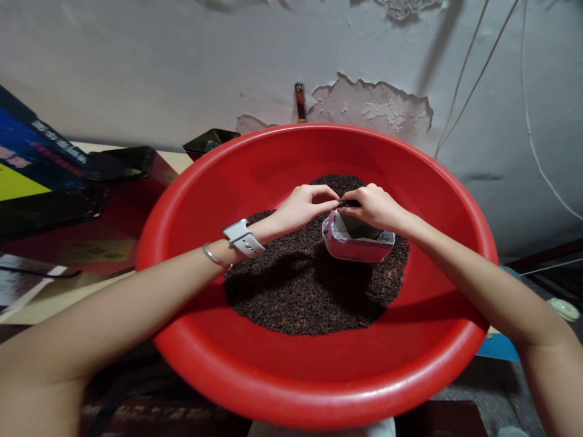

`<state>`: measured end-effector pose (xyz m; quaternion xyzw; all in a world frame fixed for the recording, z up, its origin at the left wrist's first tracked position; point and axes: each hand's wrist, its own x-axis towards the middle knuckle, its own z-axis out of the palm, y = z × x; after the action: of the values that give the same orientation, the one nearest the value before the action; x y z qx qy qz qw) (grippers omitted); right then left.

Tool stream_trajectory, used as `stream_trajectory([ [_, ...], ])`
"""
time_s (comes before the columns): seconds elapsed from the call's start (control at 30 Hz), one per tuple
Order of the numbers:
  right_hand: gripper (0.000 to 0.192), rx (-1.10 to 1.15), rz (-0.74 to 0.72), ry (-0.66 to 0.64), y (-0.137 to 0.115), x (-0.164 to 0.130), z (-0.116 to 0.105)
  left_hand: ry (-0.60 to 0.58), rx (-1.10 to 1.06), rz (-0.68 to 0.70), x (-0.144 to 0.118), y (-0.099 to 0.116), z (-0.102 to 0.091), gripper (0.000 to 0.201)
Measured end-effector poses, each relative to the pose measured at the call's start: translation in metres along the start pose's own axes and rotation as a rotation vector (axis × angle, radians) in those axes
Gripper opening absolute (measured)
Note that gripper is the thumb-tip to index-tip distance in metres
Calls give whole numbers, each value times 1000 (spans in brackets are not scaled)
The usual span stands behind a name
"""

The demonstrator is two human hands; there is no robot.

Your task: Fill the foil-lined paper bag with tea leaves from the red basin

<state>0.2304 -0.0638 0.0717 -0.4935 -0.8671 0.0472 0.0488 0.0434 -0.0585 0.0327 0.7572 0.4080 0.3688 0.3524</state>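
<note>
Clearly at work: both hands meet over a small pink-and-white foil-lined pouch (357,243) that stands in a large round red plastic basin (314,376).
Left hand: the left hand (303,206) is curled narrow, fingertips pinched at the upper edge of the pouch mouth; a white watch with a white strap (243,238) and a thin silver bangle (215,257) sit on that wrist.
Right hand: the right hand (376,205) is likewise closed in a pinch on the same edge, touching the left fingertips.
Pouch: upright, mouth open towards the camera, resting on the heap of dark brown dried leaves (310,291) in the middle of the basin.
Step in hand: it looks like the handling of the pouch's mouth, a few dark bits held between the fingertips right at the rim.
Next move: it would call for a steady grip on the thin edge, so the pouch stays upright and nothing spills.
Hard to make out: how full the pouch is, and whether the fingers grip the foil or only the leaves; the basin's near rim hides what it rests on.
Cut off: dark boxes (54,194) at the left edge, only partly seen.
</note>
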Motion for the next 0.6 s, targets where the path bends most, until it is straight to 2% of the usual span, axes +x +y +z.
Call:
stream_trajectory([
  [0.6,33,-51,12,-24,-1,1,4,-20,29,-2,0,0,2,33],
])
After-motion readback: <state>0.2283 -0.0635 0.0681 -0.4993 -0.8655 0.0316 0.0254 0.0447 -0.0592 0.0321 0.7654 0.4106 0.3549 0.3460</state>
